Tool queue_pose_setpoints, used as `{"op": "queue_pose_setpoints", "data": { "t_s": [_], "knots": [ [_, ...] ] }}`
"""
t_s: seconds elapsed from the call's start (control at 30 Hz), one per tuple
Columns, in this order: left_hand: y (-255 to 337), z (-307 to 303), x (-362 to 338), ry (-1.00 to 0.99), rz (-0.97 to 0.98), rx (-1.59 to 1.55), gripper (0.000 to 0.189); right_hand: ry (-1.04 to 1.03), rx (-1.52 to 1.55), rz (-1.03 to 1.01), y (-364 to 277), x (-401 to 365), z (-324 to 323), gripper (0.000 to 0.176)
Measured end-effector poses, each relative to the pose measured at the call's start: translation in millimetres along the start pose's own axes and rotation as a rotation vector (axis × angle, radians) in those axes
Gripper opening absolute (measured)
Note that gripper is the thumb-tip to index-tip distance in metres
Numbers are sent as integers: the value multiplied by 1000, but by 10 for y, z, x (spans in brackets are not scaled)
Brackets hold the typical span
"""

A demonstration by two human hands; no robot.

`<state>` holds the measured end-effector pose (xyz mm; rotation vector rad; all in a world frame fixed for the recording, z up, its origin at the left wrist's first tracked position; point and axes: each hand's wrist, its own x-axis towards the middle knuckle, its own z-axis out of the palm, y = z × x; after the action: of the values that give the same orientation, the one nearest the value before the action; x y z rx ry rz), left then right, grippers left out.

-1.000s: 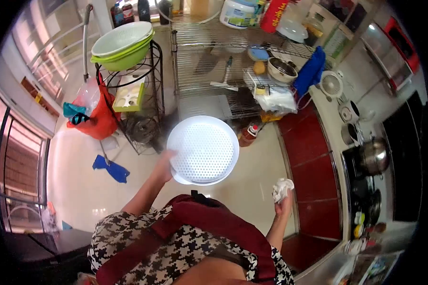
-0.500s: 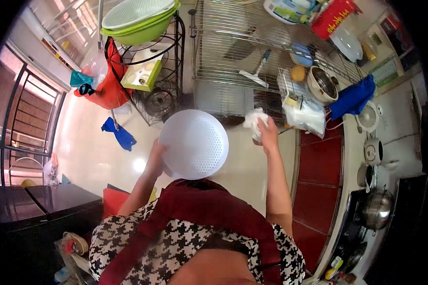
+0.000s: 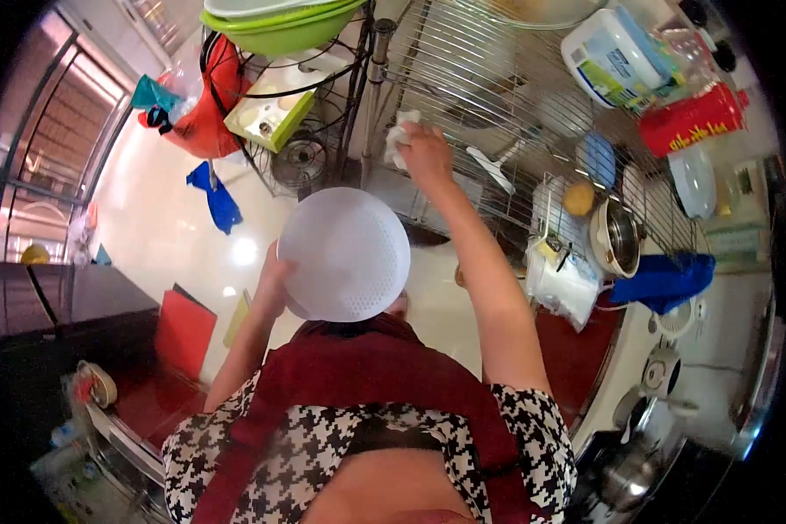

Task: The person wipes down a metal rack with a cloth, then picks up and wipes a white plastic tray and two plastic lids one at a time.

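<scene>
A round white colander (image 3: 342, 253) with small holes along its right side is in front of my body. My left hand (image 3: 275, 281) is closed on its left edge, thumb over the rim. Out ahead, my right hand (image 3: 428, 159) grips a crumpled white cloth (image 3: 399, 140), which overlaps the front left of the wire rack (image 3: 428, 54) in this view. To the right of that hand, a white-headed tool (image 3: 492, 169) lies on a rack shelf.
Green basins (image 3: 293, 37) top a black stand at the left, beside a red bag (image 3: 203, 127). A steel pot (image 3: 616, 236) and a clear bag (image 3: 565, 284) sit at the rack's right. A blue cloth (image 3: 215, 197) hangs low over the floor.
My right hand has moved forward and left with the cloth, up to the wire rack. The colander stays in my left hand, nearly in place. The view has turned and come closer to the rack.
</scene>
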<state>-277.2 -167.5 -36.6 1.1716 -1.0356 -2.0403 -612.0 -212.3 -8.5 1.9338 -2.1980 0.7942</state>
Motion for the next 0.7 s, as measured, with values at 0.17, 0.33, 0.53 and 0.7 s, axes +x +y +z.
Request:
{"op": "queue_pose_setpoints", "data": {
  "t_s": [0.17,0.33,0.53,0.7],
  "knots": [
    [-310,502,17,145,30,34,69,-192,45,-221,206,172,429,29],
    [-396,961,-55,306,-7,-9,70,-248,89,-298,602,30,296,19],
    [-558,1016,-17,307,48,-69,66,-274,148,-251,1190,-413,-169,22],
    [-482,1030,-1,314,116,-65,60,-279,65,-269,1520,-688,-480,28]
  ]
}}
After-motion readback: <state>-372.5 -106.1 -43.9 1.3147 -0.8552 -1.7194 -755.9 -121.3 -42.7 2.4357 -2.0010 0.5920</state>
